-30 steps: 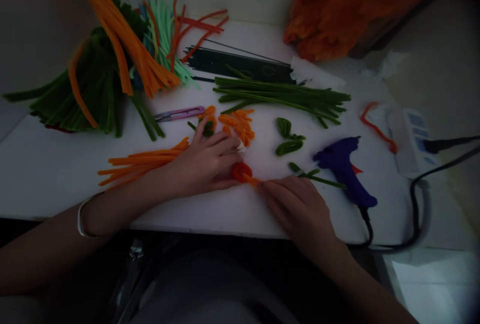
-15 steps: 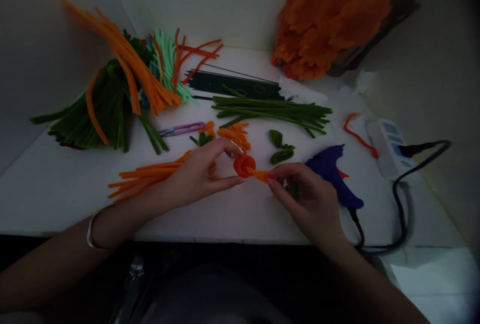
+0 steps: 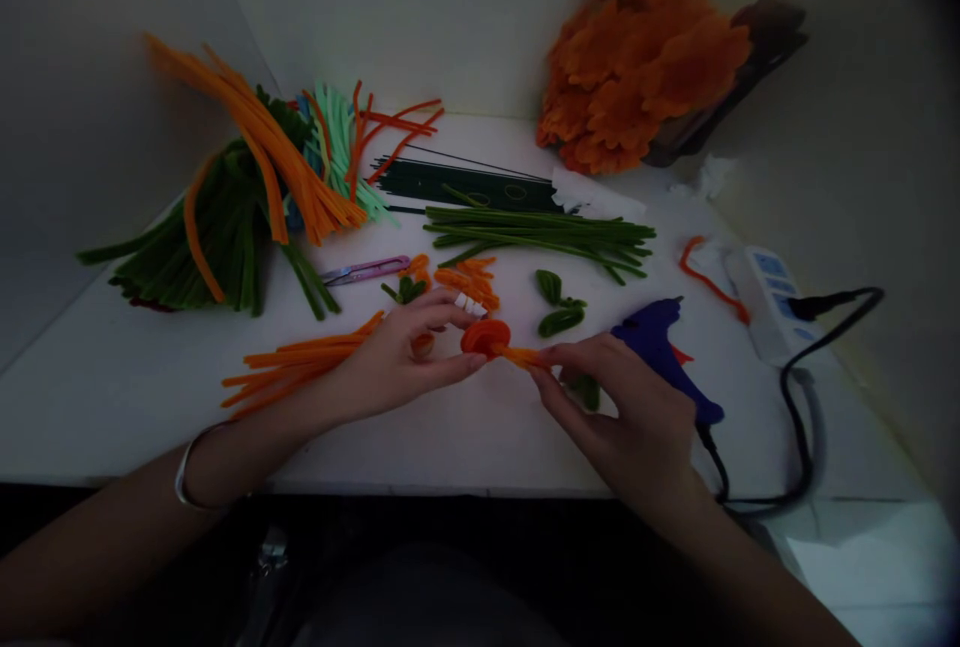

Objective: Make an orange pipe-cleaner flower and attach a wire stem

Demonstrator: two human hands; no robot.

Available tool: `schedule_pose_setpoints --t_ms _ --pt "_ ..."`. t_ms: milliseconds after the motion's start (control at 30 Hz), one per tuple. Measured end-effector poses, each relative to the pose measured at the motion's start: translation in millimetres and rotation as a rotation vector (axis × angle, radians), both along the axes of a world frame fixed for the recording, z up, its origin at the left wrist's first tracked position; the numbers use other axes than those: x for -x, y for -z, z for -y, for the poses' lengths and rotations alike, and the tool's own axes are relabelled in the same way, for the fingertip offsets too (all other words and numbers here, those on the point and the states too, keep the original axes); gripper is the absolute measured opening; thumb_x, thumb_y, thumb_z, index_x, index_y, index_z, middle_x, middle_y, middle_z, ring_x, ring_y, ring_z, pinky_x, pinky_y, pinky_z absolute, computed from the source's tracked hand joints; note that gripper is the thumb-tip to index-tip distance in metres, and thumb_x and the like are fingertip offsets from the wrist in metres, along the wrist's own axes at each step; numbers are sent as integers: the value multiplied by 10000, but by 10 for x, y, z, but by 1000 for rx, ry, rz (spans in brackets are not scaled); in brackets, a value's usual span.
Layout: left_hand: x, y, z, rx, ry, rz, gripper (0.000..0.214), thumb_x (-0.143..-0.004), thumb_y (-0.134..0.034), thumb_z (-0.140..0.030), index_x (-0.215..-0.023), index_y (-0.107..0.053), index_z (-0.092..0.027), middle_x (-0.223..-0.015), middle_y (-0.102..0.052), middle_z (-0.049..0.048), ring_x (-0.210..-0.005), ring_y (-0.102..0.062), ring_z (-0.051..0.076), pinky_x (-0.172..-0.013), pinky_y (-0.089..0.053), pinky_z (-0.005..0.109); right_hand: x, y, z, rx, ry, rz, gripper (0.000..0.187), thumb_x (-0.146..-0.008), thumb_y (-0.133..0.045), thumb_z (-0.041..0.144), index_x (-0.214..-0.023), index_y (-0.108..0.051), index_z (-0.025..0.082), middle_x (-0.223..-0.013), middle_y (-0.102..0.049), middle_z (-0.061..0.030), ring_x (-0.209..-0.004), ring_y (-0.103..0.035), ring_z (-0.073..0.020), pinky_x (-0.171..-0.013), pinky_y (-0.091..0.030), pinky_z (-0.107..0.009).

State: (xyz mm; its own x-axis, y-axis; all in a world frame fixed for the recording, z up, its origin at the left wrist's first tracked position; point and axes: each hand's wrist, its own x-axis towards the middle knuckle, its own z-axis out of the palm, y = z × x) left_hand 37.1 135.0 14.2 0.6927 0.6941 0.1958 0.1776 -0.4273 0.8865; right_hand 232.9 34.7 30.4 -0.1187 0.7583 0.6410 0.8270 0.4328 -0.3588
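My left hand (image 3: 409, 352) pinches a coiled red-orange pipe-cleaner disc (image 3: 486, 335) between thumb and fingertips, a white wrap showing on one finger. From the disc's right side juts a lighter orange pipe-cleaner piece (image 3: 521, 356). My right hand (image 3: 626, 407) grips this piece's outer end between thumb and forefinger. Just beyond the hands lie short orange pipe-cleaner pieces (image 3: 469, 280) and green looped leaves (image 3: 559, 317). Part of another green leaf (image 3: 586, 390) shows behind my right fingers. Long orange pipe cleaners (image 3: 300, 362) lie partly under my left forearm.
A blue glue gun (image 3: 664, 347) lies right of my right hand, its cord near a power strip (image 3: 776, 302). Purple-handled scissors (image 3: 367, 270), green pipe cleaners (image 3: 540, 229) and dark stems (image 3: 465, 183) lie farther back. Orange flowers (image 3: 637, 57) stand at back right.
The disc has tilted and now appears flatter, with the lighter orange piece still joined to it. Both hands keep their hold. The whole view has shifted slightly.
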Motion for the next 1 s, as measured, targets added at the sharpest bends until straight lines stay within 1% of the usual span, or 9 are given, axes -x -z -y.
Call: schedule_pose_setpoints --t_ms 167,300,400,500,600,800,1000 --pt "-20 23 4 -46 -26 -31 208 -814 -648 -344 -947 -648 -184 -951 -649 52 -1005 -585 192 -771 -527 295 30 -26 -11 -11 -40 63 155 -837 -633 69 -894 -593 207 -750 -683 7 -654 -606 -137 -635 -485 -295" --pt "-16 62 6 -108 -39 -28 190 -797 -662 -326 -933 -648 -194 -973 -647 53 -1094 -569 211 -840 -508 318 55 -1 -13 -14 -42 85 127 -853 -627 90 -895 -591 204 -752 -690 5 -644 -596 -136 -626 -465 -307" --pt "-18 64 7 -144 -51 -17 191 -794 -661 -314 -937 -639 -188 -995 -629 53 -1029 -589 191 -807 -507 299 65 30 -12 -38 -43 116 140 -843 -646 86 -902 -582 196 -762 -699 -4 -649 -592 -143 -623 -455 -314" --pt "-26 40 2 -149 -28 -33 147 -810 -641 -289 -898 -625 -172 -924 -608 40 -921 -592 167 -759 -497 278 67 51 -13 -60 -47 157 140 -834 -659 93 -906 -587 189 -781 -705 -15 -664 -594 -150 -629 -455 -319" --pt "-32 29 -8 -139 4 -35 102 -819 -629 -249 -874 -612 -166 -894 -591 29 -856 -576 147 -763 -481 279 64 63 -12 -59 -48 170 137 -828 -666 105 -911 -599 191 -796 -707 -13 -675 -603 -153 -647 -462 -325" --pt "-29 55 -12 -97 25 32 124 -830 -625 -240 -938 -597 -185 -908 -615 34 -893 -581 157 -741 -477 283 47 55 10 -50 -70 169 151 -841 -653 101 -937 -585 196 -811 -714 -13 -681 -608 -156 -640 -450 -327" --pt "-31 6 0 -81 68 39 93 -832 -612 -178 -922 -603 -159 -885 -602 21 -846 -589 128 -749 -472 257 31 58 9 -66 -82 199 167 -844 -662 102 -954 -571 189 -816 -715 -24 -694 -606 -159 -645 -444 -324"
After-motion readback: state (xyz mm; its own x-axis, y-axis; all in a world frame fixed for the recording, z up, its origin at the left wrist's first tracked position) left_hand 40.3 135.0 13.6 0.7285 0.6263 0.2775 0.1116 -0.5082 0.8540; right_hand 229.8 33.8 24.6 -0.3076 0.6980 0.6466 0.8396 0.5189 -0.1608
